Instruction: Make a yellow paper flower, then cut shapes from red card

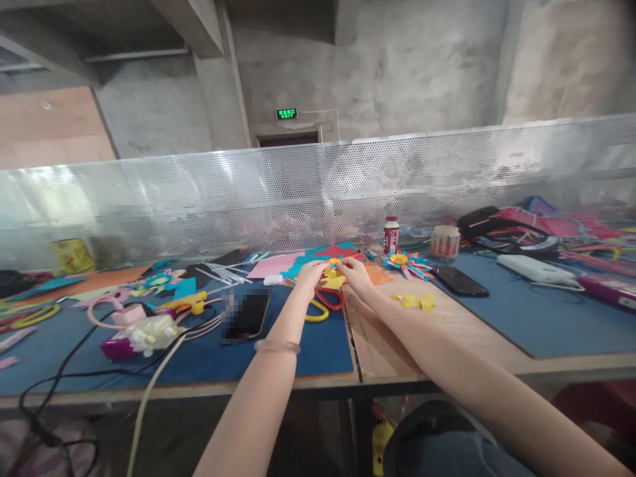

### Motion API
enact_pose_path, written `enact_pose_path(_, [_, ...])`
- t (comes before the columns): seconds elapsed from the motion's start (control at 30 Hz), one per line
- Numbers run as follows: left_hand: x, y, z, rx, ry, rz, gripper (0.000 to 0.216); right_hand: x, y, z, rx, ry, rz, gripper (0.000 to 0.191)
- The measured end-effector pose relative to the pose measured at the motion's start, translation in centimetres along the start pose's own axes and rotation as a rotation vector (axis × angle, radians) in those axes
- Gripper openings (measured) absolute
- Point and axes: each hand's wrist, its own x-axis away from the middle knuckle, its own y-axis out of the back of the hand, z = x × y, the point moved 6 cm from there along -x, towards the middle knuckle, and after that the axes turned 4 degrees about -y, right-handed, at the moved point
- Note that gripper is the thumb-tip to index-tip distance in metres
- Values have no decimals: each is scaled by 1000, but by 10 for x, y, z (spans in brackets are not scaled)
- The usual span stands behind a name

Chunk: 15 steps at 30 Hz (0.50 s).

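Note:
Both arms stretch out over the work table. My left hand and my right hand meet at the middle of the table, fingers pinched on a small yellow paper piece held between them. Just under the hands lie scissors with one red and one yellow handle. A finished paper flower with blue and pink petals lies to the right. Yellow paper scraps rest on the bare wood near my right forearm.
A phone lies left of my left arm, another dark phone to the right. A small bottle, a tape roll, coloured paper sheets, a glue gun and cables crowd the table. A perforated metal screen backs it.

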Motion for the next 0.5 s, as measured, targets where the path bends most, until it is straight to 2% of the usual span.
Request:
enact_pose_path(0.2, [-2, -2, 3, -32, -52, 47, 29, 3, 0, -4, -119, -100, 64, 25])
enact_pose_path(0.33, [-6, 3, 5, -1, -20, -5, 29, 5, -1, -8, -194, -179, 66, 36])
enact_pose_path(0.5, [-4, 4, 2, 18, 1, -27, 26, 6, -6, -10, -212, -199, 114, 26])
